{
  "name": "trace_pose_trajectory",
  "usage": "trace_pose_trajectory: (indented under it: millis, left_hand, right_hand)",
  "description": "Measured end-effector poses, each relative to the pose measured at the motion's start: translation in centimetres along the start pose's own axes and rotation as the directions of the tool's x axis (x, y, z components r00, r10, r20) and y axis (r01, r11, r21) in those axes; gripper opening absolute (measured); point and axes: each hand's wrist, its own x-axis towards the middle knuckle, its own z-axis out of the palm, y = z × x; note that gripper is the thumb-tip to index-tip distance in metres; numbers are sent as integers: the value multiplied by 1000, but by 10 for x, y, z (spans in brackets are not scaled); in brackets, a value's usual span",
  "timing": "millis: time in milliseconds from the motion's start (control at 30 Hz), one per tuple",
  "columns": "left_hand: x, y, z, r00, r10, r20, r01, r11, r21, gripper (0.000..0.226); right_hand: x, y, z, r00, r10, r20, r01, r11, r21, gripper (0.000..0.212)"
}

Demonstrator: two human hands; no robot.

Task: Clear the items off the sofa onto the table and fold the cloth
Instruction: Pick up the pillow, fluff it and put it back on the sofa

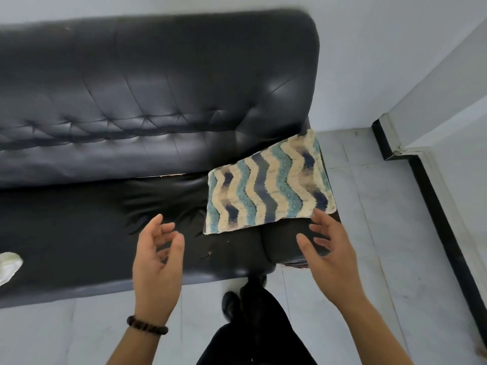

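Sofa point(79, 233) seat bare between folded cloth point(268, 185) at right end and white item point(9, 264) far left.

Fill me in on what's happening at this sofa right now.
A person stands in front of a black leather sofa, both hands out and open. The wavy-patterned cloth lies folded flat on the seat at the sofa's right end. The right hand hovers at its near corner and the left hand is a little off to its left; neither has a grip on it. A crumpled white item sits on the seat at the far left edge of view.
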Motion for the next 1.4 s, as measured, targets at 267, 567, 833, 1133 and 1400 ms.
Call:
trace_pose_trajectory:
  millis: [267,567,833,1133,1400]
  left_hand:
    - [102,-43,91,998,-43,55,41,999,34,44]
    - [221,-228,246,982,-101,162,65,975,213,41]
    - [243,-358,359,986,33,162,-130,764,633,42]
    - [270,-320,286,979,200,31,-199,926,322,22]
    - [312,-296,145,900,340,-273,-258,920,295,24]
  right_hand:
    - [136,41,56,990,-57,132,78,985,-156,51]
    - [258,168,149,995,-102,-6,74,758,-648,65]
    - [291,246,211,931,-317,-179,-26,432,-901,83]
    - [290,196,226,946,-234,-222,22,735,-678,47]
    - [278,132,330,928,-340,-153,294,920,-261,36]
